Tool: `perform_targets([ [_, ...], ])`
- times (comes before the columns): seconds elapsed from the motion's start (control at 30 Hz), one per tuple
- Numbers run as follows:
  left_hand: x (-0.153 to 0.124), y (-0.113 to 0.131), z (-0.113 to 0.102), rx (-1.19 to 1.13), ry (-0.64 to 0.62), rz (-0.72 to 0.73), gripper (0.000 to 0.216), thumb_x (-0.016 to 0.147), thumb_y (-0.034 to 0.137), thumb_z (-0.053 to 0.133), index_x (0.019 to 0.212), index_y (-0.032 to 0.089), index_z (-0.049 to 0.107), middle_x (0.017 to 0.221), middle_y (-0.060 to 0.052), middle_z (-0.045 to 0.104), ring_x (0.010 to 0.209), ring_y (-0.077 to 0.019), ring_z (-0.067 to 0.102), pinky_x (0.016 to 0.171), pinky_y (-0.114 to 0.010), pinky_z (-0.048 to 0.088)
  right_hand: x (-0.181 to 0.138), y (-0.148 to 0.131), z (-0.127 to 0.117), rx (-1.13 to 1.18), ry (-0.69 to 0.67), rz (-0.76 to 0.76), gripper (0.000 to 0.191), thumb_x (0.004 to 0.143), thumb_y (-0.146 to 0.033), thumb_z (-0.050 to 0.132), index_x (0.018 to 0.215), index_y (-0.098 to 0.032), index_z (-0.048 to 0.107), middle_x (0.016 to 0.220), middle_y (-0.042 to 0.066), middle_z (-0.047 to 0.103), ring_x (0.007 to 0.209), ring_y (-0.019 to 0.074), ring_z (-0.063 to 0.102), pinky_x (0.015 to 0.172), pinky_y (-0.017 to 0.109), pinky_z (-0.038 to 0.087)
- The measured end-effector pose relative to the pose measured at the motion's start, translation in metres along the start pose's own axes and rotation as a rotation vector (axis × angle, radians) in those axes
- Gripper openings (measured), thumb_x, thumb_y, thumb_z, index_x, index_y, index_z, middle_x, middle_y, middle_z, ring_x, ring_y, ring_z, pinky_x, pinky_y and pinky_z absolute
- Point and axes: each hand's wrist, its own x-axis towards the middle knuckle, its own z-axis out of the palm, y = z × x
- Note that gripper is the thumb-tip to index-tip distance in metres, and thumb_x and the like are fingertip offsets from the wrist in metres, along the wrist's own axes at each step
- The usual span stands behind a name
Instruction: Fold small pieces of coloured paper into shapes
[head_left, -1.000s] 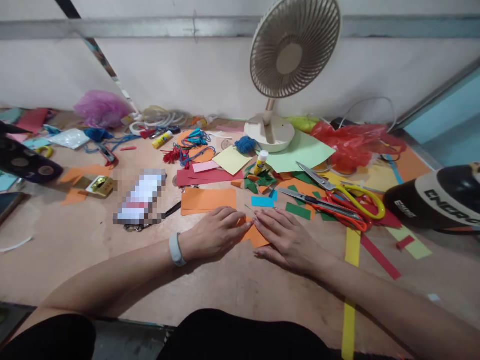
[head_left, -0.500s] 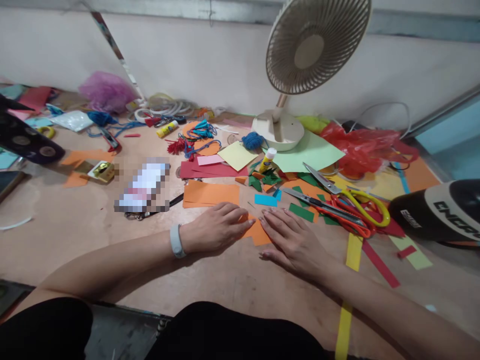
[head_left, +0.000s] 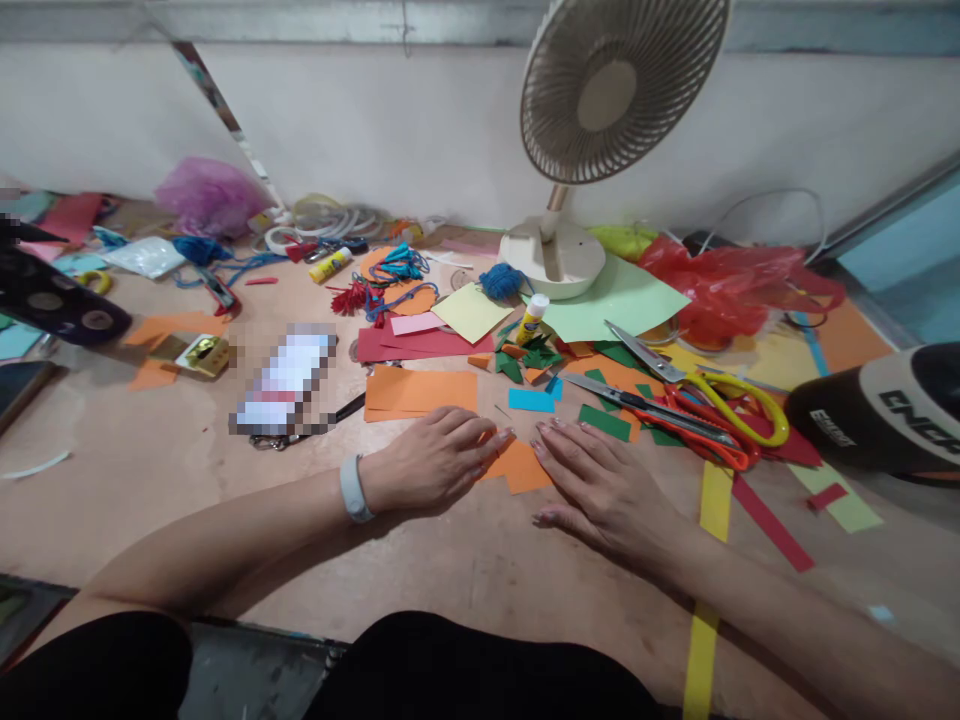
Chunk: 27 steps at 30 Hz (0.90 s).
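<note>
Between my two hands lies a folded or overlapping piece of orange paper (head_left: 527, 468), flat on the wooden table. My left hand (head_left: 435, 458), with a light band on its wrist, rests palm down with its fingertips on the paper's left edge. On the other side, my right hand (head_left: 596, 480) lies flat, fingers spread, its fingertips at the paper's right edge. Neither hand grips anything. Just beyond the left hand are stacked orange strips (head_left: 420, 390). Small blue paper pieces (head_left: 531, 400) and a green rectangle (head_left: 604, 422) lie beyond the right hand.
To the right are yellow-handled scissors (head_left: 739, 405), a box cutter (head_left: 652, 410) and a dark tumbler (head_left: 862, 415). A glue stick (head_left: 531, 318) stands among green scraps. A fan (head_left: 555, 262) is behind. Leftward lie a blurred phone (head_left: 286, 380) and a gold box (head_left: 202, 355).
My right hand has shifted slightly right, widening the gap between the hands and uncovering a little more orange paper. My left hand stays nearly in place. The view has tilted a little.
</note>
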Motion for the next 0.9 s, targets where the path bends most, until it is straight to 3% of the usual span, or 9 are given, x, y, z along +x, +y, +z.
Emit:
perform_targets([
  [0.5,-0.001,-0.001,-0.001,-0.010,0.030,-0.023,0.041,0.103,0.029,0.036,0.138,0.012,0.047,0.133,-0.012,0.055,0.120,-0.0254,0.050,0.106,-0.043,0.039,-0.019,0.002,-0.012,-0.051,0.008,0.024,0.056,0.098,-0.052,0.049,0.127,-0.005,0.064,0.134,0.022,0.063,0.129,0.0371,0.054,0.105,0.054,0.046],
  [0.63,0.000,-0.001,-0.001,-0.002,0.019,-0.014,0.042,0.102,0.029,0.036,0.140,0.013,0.046,0.133,-0.013,0.054,0.118,-0.0257,0.050,0.104,-0.044,0.040,-0.004,-0.004,-0.013,-0.020,0.036,0.042,0.055,0.099,-0.049,0.048,0.128,-0.004,0.063,0.132,0.022,0.064,0.126,0.0361,0.057,0.104,0.053,0.047],
  [0.77,0.001,-0.001,-0.001,0.005,0.034,-0.008,0.041,0.101,0.028,0.037,0.138,0.014,0.048,0.132,-0.013,0.055,0.117,-0.0253,0.051,0.105,-0.044,0.040,0.015,-0.010,-0.004,0.002,-0.008,0.032,0.066,0.098,-0.059,0.042,0.132,-0.005,0.061,0.139,0.021,0.059,0.130,0.0348,0.054,0.105,0.051,0.047],
  [0.9,0.001,-0.001,0.000,0.013,0.041,-0.011,0.041,0.102,0.029,0.038,0.138,0.014,0.049,0.131,-0.013,0.055,0.118,-0.0256,0.051,0.106,-0.044,0.039,0.008,-0.009,0.000,0.033,-0.043,0.023,0.072,0.095,-0.063,0.047,0.134,-0.005,0.059,0.142,0.021,0.057,0.133,0.0361,0.052,0.107,0.055,0.044],
])
